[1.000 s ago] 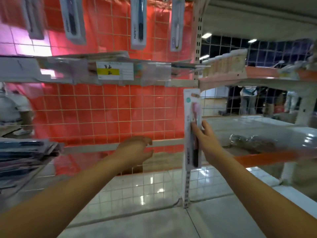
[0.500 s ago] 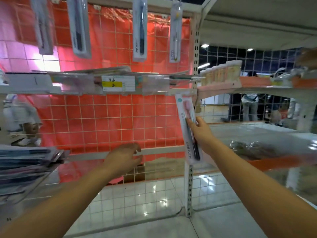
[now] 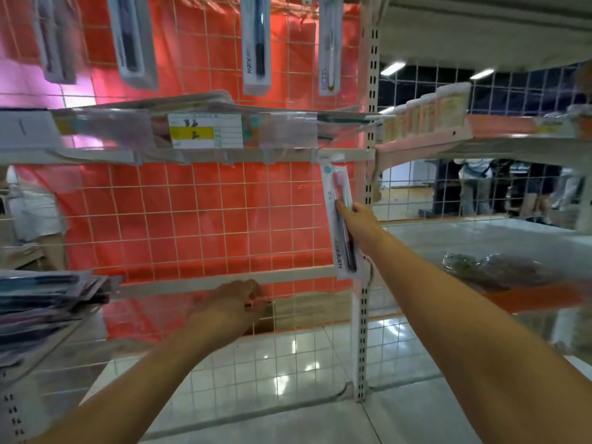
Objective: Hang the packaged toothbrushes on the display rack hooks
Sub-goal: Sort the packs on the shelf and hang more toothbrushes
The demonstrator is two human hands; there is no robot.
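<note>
My right hand [image 3: 360,221] grips a long white toothbrush pack [image 3: 339,193] with a pink and dark brush inside. The pack stands nearly upright, its top right under the middle rail [image 3: 243,155] of the white wire grid rack [image 3: 198,216], close to the right upright post [image 3: 371,100]. My left hand [image 3: 235,304] is lower down, fingers curled against the grid by the lower rail, with nothing seen in it. Several packs hang on the upper row, among them a white pack with a dark brush [image 3: 256,43] and a pale one [image 3: 330,46].
A stack of toothbrush packs [image 3: 41,302] lies on a shelf at the left. Clear price-label holders [image 3: 205,133] run along the middle rail. To the right is a shelf with small boxes [image 3: 426,113] and a glossy shelf with a plastic bag [image 3: 493,270]. People stand beyond the mesh.
My right hand has raised the pack up to the middle rail. My left hand has moved forward and down to the grid by the lower rail.
</note>
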